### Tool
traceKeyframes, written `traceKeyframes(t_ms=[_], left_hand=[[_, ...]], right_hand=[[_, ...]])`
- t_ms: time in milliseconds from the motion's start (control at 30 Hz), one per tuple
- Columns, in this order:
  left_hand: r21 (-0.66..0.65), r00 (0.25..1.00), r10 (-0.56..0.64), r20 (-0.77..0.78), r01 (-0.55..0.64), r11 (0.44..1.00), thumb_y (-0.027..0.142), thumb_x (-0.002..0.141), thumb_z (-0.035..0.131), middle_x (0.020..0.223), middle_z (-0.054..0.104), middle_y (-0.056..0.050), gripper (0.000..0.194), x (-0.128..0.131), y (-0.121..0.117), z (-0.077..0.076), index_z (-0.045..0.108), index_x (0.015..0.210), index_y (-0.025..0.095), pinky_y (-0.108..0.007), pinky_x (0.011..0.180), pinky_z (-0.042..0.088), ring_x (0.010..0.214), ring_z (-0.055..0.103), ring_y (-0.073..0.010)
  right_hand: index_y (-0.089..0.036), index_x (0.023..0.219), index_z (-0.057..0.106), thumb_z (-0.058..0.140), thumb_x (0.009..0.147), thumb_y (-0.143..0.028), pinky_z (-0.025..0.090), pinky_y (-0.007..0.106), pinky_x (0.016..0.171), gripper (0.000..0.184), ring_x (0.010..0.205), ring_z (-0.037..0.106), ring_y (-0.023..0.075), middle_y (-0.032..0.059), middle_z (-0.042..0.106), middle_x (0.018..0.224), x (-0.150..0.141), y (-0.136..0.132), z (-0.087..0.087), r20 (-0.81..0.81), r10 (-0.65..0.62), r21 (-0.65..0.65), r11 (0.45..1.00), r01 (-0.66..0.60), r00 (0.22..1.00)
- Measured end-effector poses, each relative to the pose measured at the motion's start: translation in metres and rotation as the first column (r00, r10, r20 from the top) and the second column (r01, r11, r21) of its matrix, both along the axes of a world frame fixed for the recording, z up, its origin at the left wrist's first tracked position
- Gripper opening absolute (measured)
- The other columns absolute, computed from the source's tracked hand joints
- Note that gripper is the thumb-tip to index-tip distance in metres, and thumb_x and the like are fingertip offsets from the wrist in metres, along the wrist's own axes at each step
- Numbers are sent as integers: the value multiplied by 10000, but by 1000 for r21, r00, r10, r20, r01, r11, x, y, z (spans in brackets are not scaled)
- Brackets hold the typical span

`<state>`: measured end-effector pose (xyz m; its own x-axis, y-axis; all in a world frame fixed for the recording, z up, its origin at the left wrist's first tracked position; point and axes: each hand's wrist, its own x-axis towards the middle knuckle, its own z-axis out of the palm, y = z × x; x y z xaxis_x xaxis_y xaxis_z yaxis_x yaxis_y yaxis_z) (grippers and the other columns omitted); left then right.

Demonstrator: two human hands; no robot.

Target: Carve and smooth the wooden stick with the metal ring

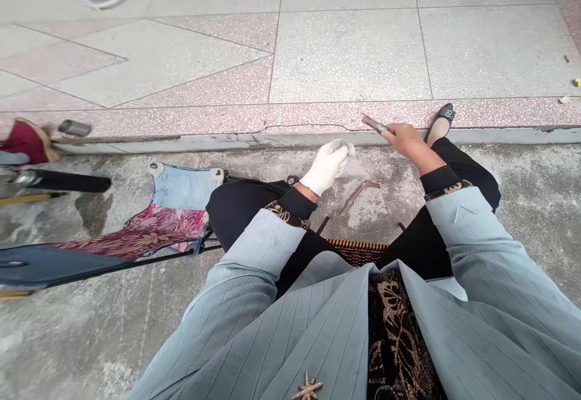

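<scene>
right hand (405, 140), bare, is closed around a slim brown tool with a silvery band (376, 124), above the pale step edge; left hand (329, 164), in a white knitted glove, has its fingers curled together, any contents unclear. below lies a bent brown strip (358, 196) on rough grey concrete (149, 315). beyond, pink-and-grey speckled tiles (345, 55) bear a dark grey cylinder (75, 127), its inside too small to read

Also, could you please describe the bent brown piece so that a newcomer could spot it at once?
Find the tiled step, then the grey concrete between it and the woven seat. There, between the black trouser legs, lies a slim reddish-brown piece. Unlike the straight tool in the right hand, it is bent and rests on the ground.
</scene>
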<state>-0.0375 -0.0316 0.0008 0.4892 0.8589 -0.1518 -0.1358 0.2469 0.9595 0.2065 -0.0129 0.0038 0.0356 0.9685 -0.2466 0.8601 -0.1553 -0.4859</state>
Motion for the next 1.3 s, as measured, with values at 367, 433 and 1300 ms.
traceKeyframes(t_ms=[367,433,1300], left_hand=[[405,773,-3,-634,335,851,191,800,466,717,594,-13,144,-17,22,9,596,761,144,-252,688,393,681,515,-135],[316,821,-56,-569,281,906,191,777,477,705,587,-6,124,-14,23,4,589,754,141,-239,630,378,627,484,-115],[253,746,-298,-595,526,812,266,811,506,676,520,3,152,4,5,-17,565,739,146,-238,582,356,619,436,-107]], right_hand=[[-153,1023,773,656,868,-430,342,262,585,338,578,490,132,12,611,628,-16,-24,23,-357,603,-481,536,-694,713],[-162,1088,758,671,844,-485,335,243,568,414,554,458,107,-26,567,600,-7,-27,34,-568,521,-392,510,-766,637],[-148,958,766,604,908,-336,348,282,600,253,645,552,162,74,658,727,-18,-15,14,-1,591,-516,691,-507,807]])
